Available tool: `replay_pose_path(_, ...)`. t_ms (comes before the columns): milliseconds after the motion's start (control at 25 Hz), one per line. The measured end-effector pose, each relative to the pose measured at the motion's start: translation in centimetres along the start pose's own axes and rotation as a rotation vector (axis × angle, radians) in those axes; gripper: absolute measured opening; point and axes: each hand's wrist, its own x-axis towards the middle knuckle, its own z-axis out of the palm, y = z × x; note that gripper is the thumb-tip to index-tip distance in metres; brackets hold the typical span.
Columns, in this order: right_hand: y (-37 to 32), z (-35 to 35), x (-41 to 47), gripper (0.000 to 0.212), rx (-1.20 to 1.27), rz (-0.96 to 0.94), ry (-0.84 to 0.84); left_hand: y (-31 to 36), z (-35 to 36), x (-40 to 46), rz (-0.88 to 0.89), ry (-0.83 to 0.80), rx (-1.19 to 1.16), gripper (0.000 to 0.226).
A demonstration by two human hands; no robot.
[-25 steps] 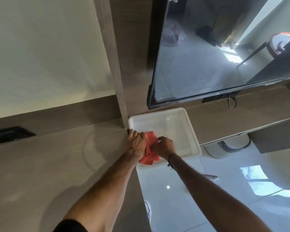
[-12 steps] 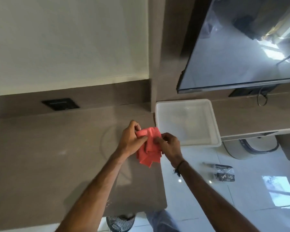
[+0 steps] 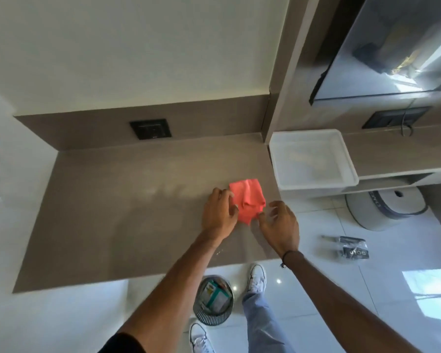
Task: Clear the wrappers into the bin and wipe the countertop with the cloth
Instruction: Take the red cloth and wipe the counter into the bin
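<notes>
With the red cloth (image 3: 247, 200) lying folded on the tabletop (image 3: 127, 200), I'd flatten my left hand (image 3: 220, 212) onto it, wiping in overlapping strokes; both it and my right hand (image 3: 280, 226) hover spread, holding nothing.

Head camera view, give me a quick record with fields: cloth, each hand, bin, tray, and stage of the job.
cloth: red cloth, folded, lying on the brown countertop
left hand: fingers at the cloth's left edge
right hand: open, fingertips at the cloth's near corner
bin: on the floor, wrappers inside
tray: white, empty, right of the cloth
stage: wiping looks about to begin
</notes>
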Motion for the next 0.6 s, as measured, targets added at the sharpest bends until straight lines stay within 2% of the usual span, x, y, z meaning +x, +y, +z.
replay_pose_path(120, -0.2, 1.7, -7.0, 0.02, -0.017, -0.08, 0.002, -1.9, -1.0, -6.1, 0.078, -0.032, -0.124, 0.02)
replay_pose_path(320, 1.9, 6.6, -15.3, 0.015, -0.047, -0.043, -0.166, -7.1, 0.7, -14.9, 0.029, -0.115, -0.149, 0.014)
replay_pose_path(480, 6.6, 11.7, -18.1, 0.023, -0.12, 0.11, -0.415, -13.0, 6.2, -20.0, -0.128, -0.28, -0.139, 0.018)
replay_pose_path(600, 11.9, 16.5, -18.7, 0.033, -0.151, 0.258, -0.548, -18.4, 12.0, -21.8, -0.329, -0.389, -0.122, 0.027)
